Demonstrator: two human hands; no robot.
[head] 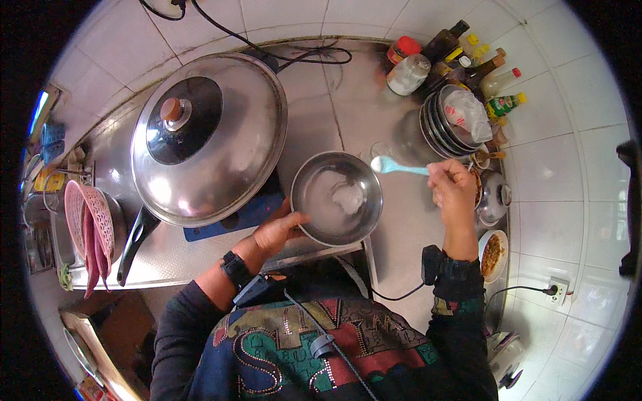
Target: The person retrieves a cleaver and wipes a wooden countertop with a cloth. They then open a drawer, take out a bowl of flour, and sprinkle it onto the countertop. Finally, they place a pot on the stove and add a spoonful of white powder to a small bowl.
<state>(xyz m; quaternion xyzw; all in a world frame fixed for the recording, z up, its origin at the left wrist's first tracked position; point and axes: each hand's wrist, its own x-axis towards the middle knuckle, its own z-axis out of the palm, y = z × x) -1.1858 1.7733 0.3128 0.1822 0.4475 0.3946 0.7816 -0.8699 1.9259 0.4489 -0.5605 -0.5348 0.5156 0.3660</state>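
My left hand (273, 234) grips the rim of a stainless steel bowl (321, 198) at the middle of the view, with its thumb over the near left edge. A white mound of powder or similar (348, 198) lies in the bowl. In my right hand (453, 183) is the handle of a light blue plastic spoon (404, 168). The spoon points left, and its tip, just beyond the bowl's right rim, carries a white heap. Left of the bowl stands a large lidded wok (241, 165) on a blue-edged cooktop (235, 220).
Stacked metal bowls (432, 130) with a plastic bag stand at the right, below bottles and an open glass jar (409, 75). A dish of food (493, 255) sits along the right wall. The wok's black handle (135, 240) juts toward the left front, beside a pink basket (80, 200).
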